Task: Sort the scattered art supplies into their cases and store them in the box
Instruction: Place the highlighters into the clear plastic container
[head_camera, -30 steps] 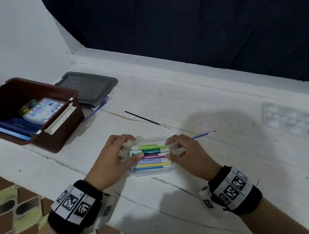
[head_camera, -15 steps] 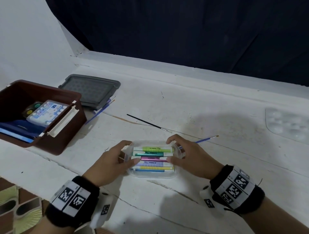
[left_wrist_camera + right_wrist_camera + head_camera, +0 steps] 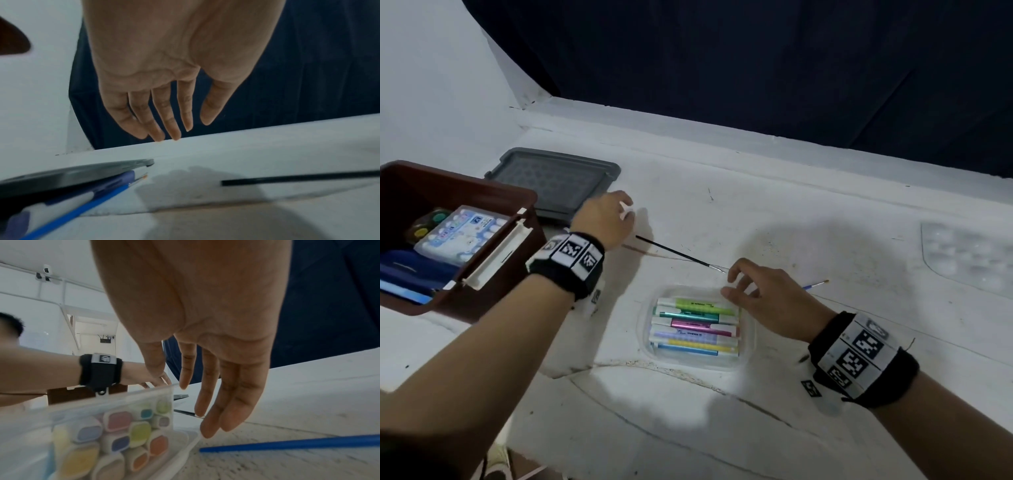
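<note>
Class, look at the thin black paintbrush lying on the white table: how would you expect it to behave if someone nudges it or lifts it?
The black paintbrush is a thin, round-looking stick lying flat on the table, so a sideways nudge would probably roll it. It looks light and fairly stiff. Being so slim and low, it may be fiddly to pinch up with the open left hand nearby.

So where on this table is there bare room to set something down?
The widest bare patch lies between the black brush and the clear palette, toward the back ledge. The near strip below the marker case is also bare. It is crowded between the brown box, grey lid and left hand.
</note>
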Action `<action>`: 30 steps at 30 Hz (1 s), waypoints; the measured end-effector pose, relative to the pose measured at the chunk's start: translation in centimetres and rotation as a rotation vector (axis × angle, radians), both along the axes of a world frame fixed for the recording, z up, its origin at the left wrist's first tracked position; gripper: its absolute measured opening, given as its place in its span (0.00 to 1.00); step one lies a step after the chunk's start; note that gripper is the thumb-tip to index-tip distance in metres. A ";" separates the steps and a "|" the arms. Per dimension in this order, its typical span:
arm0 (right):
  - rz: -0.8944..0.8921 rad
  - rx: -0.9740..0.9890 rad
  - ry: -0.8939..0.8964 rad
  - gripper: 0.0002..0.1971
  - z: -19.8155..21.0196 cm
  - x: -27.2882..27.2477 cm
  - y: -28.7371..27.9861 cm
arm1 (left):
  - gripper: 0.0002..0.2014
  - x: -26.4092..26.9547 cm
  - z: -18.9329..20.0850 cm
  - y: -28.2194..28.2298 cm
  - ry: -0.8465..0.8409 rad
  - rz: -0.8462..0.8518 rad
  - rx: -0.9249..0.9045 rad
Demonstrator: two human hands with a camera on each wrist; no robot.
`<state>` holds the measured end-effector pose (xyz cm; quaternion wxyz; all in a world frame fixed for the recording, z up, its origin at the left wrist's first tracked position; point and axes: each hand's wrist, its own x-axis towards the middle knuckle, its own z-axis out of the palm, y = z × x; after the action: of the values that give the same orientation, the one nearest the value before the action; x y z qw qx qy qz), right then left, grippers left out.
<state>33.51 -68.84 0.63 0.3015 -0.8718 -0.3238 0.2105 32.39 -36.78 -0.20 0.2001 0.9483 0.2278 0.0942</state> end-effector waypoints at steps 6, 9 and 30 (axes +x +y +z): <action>0.020 -0.096 0.036 0.15 0.6 1.0 0.8 | 0.21 4.6 -0.5 1.9 0.352 0.055 0.242; 0.032 -0.121 0.066 0.15 0.5 1.4 0.7 | 0.20 5.2 -1.3 1.8 0.359 0.139 0.289; 0.080 -0.140 0.074 0.18 0.3 1.3 0.4 | 0.09 3.8 -1.5 4.4 0.240 -0.134 0.180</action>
<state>34.86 -68.40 0.96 0.2431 -0.8686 -0.3314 0.2766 36.20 -32.40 -1.67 0.0918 0.9799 0.1767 -0.0132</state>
